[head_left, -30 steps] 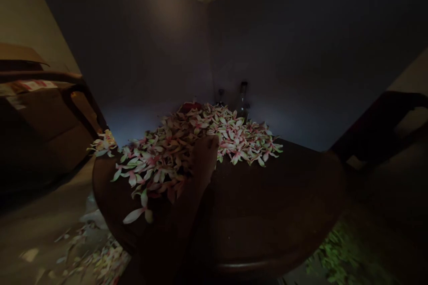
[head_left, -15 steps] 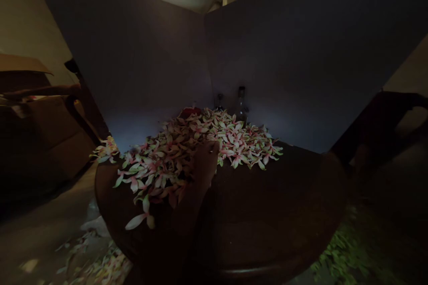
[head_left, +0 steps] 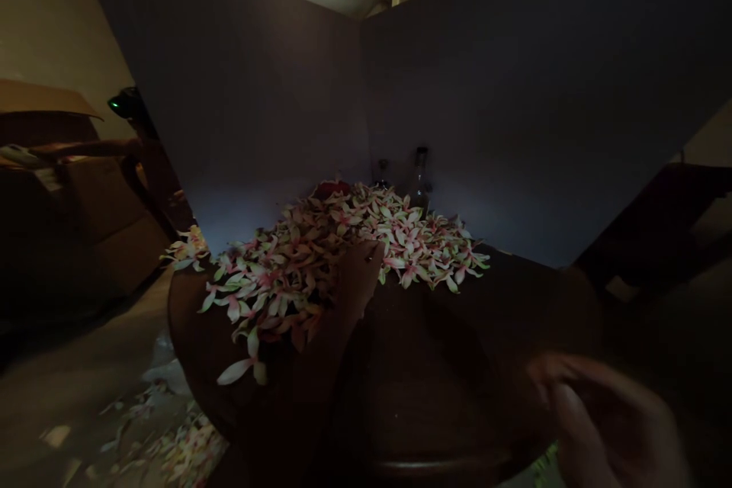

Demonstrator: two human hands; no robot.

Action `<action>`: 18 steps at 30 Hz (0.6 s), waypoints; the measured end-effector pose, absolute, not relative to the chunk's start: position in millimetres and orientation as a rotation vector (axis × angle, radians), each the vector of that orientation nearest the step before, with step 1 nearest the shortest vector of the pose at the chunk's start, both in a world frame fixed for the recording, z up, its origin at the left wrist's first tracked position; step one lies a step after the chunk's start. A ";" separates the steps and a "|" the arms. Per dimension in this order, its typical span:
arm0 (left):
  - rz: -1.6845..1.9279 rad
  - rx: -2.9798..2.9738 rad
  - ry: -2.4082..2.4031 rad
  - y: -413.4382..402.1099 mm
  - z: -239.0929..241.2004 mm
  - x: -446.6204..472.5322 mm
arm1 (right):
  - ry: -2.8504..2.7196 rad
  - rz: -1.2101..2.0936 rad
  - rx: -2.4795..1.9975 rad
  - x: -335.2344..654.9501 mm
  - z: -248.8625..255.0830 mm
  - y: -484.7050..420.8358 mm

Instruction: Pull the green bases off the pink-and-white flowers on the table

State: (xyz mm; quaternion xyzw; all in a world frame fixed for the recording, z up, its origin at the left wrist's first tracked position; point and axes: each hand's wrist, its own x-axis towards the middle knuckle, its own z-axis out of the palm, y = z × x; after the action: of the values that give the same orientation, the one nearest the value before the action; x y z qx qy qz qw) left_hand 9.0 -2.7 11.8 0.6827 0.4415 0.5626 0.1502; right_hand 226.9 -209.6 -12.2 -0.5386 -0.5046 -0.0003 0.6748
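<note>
A wide heap of artificial-looking flower pieces (head_left: 400, 232), with pale petals pink at the centre and greenish at the tips, covers the back and left of a dark round table (head_left: 457, 366). My left hand (head_left: 363, 267) rests against the front of the heap, its fingers curled. Shadow hides the fingertips and anything they may hold. At the lower right, over the table's edge, my right hand (head_left: 614, 415) shows blurred with bent fingers. The thumb lies close to the index finger; I cannot make out anything between them.
Grey panels (head_left: 486, 107) meet in a corner behind the heap. A glass bottle (head_left: 420, 175) and a red item (head_left: 332, 188) stand by it. Cardboard boxes (head_left: 103, 206) are at the left, where a person's arm (head_left: 91, 149) reaches. More petals (head_left: 191, 446) lie below the table.
My right hand has come into view at the lower right. My left hand stays at the heap. The whole view has shifted slightly.
</note>
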 end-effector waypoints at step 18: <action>1.538 1.894 1.208 4.0 6.5 7.9 | -1.559 0.434 -0.991 130.7 -12.2 -9.7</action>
State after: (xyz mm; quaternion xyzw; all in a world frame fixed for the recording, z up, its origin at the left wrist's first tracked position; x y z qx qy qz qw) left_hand 7.9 4.0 6.5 0.6804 0.4341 0.5525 0.2083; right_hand 130.7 -9.7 -12.2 -0.4243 -0.6678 0.1857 0.5827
